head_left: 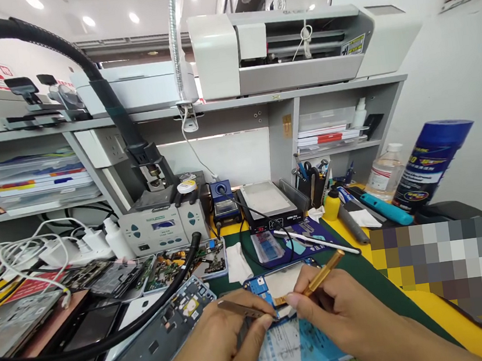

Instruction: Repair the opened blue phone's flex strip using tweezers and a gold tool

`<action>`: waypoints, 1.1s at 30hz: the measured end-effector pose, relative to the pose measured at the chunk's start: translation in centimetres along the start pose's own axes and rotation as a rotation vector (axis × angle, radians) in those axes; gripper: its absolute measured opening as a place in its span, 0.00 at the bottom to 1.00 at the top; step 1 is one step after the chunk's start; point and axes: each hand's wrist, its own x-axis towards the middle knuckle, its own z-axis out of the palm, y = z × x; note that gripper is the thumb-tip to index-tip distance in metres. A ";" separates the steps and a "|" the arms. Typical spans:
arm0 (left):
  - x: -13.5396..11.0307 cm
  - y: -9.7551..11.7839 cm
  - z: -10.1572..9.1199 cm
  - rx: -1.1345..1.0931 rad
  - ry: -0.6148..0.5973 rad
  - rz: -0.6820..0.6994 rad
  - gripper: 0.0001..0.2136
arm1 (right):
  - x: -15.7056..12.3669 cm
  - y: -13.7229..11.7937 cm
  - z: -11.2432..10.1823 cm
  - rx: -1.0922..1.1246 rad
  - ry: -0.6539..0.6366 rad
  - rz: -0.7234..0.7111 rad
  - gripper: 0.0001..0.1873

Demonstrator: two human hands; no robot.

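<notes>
An opened phone (pixel 282 339) with a blue inner frame and a pale battery lies on the green mat (pixel 368 282) in front of me. My left hand (pixel 217 347) is closed on metal tweezers (pixel 243 311) whose tips point at the phone's upper part. My right hand (pixel 345 314) pinches a gold-coloured tool (pixel 323 274) like a pen, its tip down at the same spot on the phone. A second phone housing (pixel 156 349) lies at the left, under my left wrist.
A thick black hose (pixel 111 337) curves across the left. Behind stand a soldering station (pixel 163 225), a hot plate (pixel 270 203), a tool cup (pixel 312 186), a blue spray can (pixel 432 163) and a clear bottle (pixel 384 171). Circuit boards (pixel 177 267) and white cables (pixel 25 254) crowd the left.
</notes>
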 end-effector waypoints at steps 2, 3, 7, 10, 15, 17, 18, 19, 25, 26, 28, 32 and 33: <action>0.0 0.0 0.0 -0.003 0.004 -0.003 0.11 | 0.1 0.0 0.0 -0.001 0.005 -0.001 0.17; 0.0 0.0 0.0 -0.004 0.008 -0.014 0.11 | 0.1 -0.1 0.0 -0.003 0.006 0.002 0.17; 0.0 0.3 0.1 -0.006 0.004 -0.066 0.12 | 0.2 -0.1 0.0 -0.013 -0.003 0.015 0.18; 0.0 0.5 0.1 -0.013 -0.001 -0.054 0.12 | 0.1 -0.1 0.0 -0.019 -0.007 0.017 0.19; -0.3 0.3 -0.2 -0.035 0.025 -0.085 0.11 | 0.0 0.1 0.0 -0.023 -0.009 0.001 0.18; -0.4 0.2 -0.2 -0.033 0.015 -0.094 0.12 | 0.0 0.0 0.0 -0.026 -0.004 0.002 0.18; -0.4 0.2 -0.2 -0.030 0.010 -0.095 0.12 | 0.0 -0.1 0.0 -0.028 -0.002 0.004 0.18; -0.4 0.1 -0.1 -0.026 0.008 -0.097 0.12 | 0.0 -0.2 0.0 -0.028 -0.001 0.006 0.17; 0.0 0.3 -0.1 -0.012 0.059 -0.057 0.12 | 0.0 -0.3 -0.1 -0.021 0.004 -0.003 0.17; 0.0 0.3 -0.1 -0.005 0.063 -0.042 0.12 | 0.1 -0.4 -0.2 -0.019 0.004 0.000 0.17; -0.1 0.2 0.0 0.004 0.062 -0.027 0.12 | 0.1 -0.4 -0.2 -0.017 0.005 0.001 0.16; -0.3 -0.2 0.1 0.008 0.064 -0.029 0.11 | 0.0 -0.4 -0.2 -0.023 0.012 -0.008 0.16; -0.3 -0.2 0.2 0.011 0.060 -0.027 0.11 | 0.0 -0.4 -0.2 -0.025 0.011 -0.006 0.16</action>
